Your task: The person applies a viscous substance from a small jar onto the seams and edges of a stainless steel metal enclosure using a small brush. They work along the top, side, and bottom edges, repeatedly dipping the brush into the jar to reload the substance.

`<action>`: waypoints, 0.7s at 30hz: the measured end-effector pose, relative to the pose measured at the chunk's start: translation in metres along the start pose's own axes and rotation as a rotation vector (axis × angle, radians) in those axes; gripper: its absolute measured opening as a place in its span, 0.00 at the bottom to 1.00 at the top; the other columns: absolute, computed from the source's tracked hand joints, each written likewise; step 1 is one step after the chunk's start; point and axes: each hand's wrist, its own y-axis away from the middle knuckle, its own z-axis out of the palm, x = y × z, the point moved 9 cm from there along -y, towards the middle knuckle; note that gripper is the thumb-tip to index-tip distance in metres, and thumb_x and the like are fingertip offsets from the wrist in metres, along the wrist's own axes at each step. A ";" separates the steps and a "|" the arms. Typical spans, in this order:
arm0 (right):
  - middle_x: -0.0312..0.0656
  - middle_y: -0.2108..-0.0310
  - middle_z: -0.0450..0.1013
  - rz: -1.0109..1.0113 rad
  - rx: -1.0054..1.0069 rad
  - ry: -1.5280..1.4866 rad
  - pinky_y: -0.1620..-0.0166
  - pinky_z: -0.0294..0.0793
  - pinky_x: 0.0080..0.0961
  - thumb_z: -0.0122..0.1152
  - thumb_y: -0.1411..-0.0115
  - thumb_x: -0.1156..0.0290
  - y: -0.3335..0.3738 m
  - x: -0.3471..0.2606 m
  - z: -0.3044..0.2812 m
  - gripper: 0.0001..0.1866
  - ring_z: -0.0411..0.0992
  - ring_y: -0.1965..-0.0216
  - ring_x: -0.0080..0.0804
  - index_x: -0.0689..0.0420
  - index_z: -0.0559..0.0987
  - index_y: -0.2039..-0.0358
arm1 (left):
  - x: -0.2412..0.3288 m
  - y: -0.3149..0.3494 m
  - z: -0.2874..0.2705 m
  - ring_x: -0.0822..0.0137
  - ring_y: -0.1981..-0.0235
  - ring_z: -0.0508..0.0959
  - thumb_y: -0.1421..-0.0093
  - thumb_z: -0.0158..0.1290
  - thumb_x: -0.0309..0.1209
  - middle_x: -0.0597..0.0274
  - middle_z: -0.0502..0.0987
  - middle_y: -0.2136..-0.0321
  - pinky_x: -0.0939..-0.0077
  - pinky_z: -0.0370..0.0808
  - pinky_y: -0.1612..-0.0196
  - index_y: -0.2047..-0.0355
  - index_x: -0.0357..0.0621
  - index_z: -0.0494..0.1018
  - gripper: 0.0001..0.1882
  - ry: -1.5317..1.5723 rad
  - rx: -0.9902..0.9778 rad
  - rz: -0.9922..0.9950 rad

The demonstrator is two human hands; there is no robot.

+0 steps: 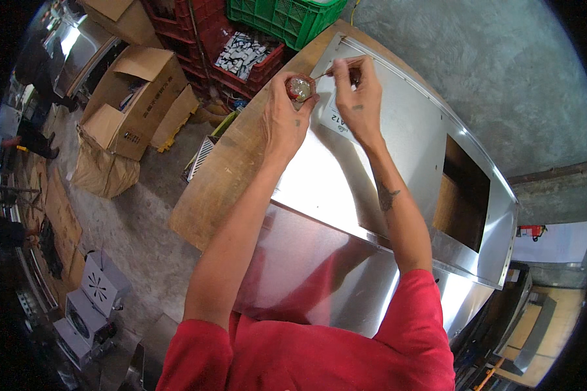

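My left hand is closed around a small round container with a reddish-brown rim and a pale, shiny inside. Just to its right, my right hand pinches a thin, dark stick-like piece, whose tip points toward the container. Whether the tip touches the container is too small to tell. Both hands are over the far end of a shiny sheet-metal panel. Below my right hand, a white printed label lies on the panel, partly covered by the hand.
The metal body has a rectangular opening at right and rests on a wooden board. Red crates, a green crate and an open cardboard box stand beyond. Grey metal boxes are on the floor at lower left.
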 end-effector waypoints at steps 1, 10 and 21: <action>0.42 0.67 0.82 -0.005 -0.032 0.047 0.58 0.77 0.25 0.62 0.25 0.67 0.005 -0.004 0.005 0.11 0.77 0.64 0.24 0.63 0.78 0.59 | 0.000 0.000 0.000 0.45 0.48 0.82 0.38 0.68 0.30 0.44 0.80 0.49 0.54 0.77 0.47 0.41 0.42 0.67 0.28 0.010 -0.004 -0.003; 0.52 0.70 0.82 -0.108 -0.092 0.111 0.68 0.77 0.32 0.63 0.28 0.70 0.012 -0.006 0.023 0.09 0.80 0.72 0.34 0.64 0.77 0.60 | -0.001 0.000 0.002 0.40 0.49 0.81 0.38 0.67 0.28 0.44 0.78 0.49 0.50 0.77 0.48 0.41 0.43 0.66 0.28 -0.041 0.020 0.078; 0.54 0.66 0.79 0.023 0.459 0.092 0.56 0.77 0.39 0.59 0.26 0.65 -0.057 0.069 -0.054 0.15 0.79 0.63 0.42 0.66 0.74 0.61 | 0.002 0.003 -0.001 0.44 0.49 0.81 0.39 0.70 0.37 0.43 0.79 0.50 0.54 0.76 0.45 0.41 0.41 0.68 0.32 -0.001 0.035 0.017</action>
